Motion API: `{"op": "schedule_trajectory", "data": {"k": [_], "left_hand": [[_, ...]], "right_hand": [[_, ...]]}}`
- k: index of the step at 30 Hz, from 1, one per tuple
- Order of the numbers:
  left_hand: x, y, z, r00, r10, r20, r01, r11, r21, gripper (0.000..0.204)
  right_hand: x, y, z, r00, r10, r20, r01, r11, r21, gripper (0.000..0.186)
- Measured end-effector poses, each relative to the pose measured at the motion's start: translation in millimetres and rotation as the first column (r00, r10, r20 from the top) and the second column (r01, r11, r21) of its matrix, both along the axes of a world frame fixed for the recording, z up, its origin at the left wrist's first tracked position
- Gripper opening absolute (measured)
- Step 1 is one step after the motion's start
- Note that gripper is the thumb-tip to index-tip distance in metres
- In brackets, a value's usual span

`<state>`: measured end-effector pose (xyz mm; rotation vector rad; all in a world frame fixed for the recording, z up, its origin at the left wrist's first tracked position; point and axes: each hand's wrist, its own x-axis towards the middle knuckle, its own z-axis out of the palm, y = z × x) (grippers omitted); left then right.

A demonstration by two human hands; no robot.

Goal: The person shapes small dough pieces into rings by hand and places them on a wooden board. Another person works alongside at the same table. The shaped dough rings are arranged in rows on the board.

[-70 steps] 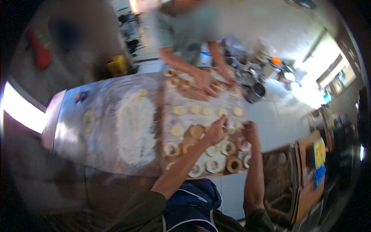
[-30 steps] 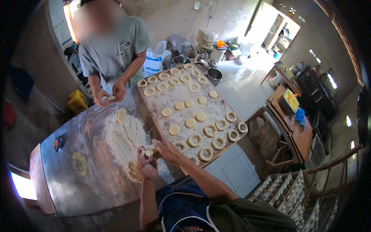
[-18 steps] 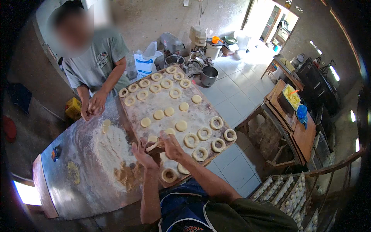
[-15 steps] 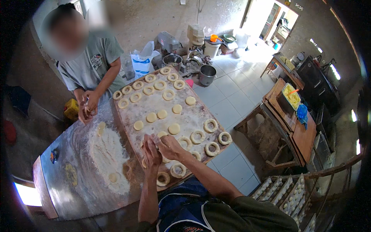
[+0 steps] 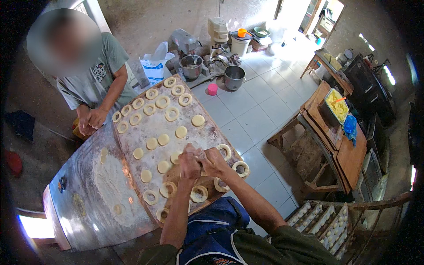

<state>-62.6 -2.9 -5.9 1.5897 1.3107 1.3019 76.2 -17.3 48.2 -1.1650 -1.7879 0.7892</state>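
Hovering just beside each other over a rectangular, floured brown wooden board point(image 5: 155, 126), the left hand point(image 5: 190, 166) and right hand point(image 5: 213, 163) are holding their fingers curled; whether they are gripping dough, I cannot tell. Flat, round, pale-yellow dough discs point(image 5: 164, 167) and thick, pale dough rings point(image 5: 199, 200) are lying around them.

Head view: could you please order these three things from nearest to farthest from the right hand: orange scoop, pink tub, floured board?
1. Floured board, beneath the right hand.
2. Pink tub, on the floor beyond it.
3. Orange scoop, farthest back, near the wall.
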Motion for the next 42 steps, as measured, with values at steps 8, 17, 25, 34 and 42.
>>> {"op": "schedule_trajectory", "data": {"k": [8, 17, 25, 34, 42], "left_hand": [[43, 19, -8, 0.973, 0.123, -0.195, -0.031, 0.909, 0.416, 0.027], [51, 66, 71, 0.844, 0.042, -0.535, -0.227, 0.931, -0.285, 0.025], [-68, -21, 29, 0.558, 0.314, -0.768, -0.324, 0.935, 0.146, 0.029], [-130, -34, 20, 0.684, 0.109, -0.722, -0.124, 0.992, 0.032, 0.026], [-294, -137, 19, 0.829, 0.428, -0.360, -0.510, 0.843, -0.172, 0.041]], "right_hand": [[36, 4, -12, 0.993, -0.117, -0.019, 0.118, 0.992, 0.046, 0.033], [75, 52, -24, 0.880, -0.308, 0.363, 0.385, 0.908, -0.164, 0.054], [-18, 13, -26, 0.875, -0.035, 0.484, -0.076, 0.975, 0.209, 0.046], [-88, 35, -53, 0.878, 0.036, 0.478, -0.073, 0.996, 0.059, 0.019], [-217, -18, 0, 0.883, 0.361, 0.298, -0.381, 0.925, 0.007, 0.026]]}}
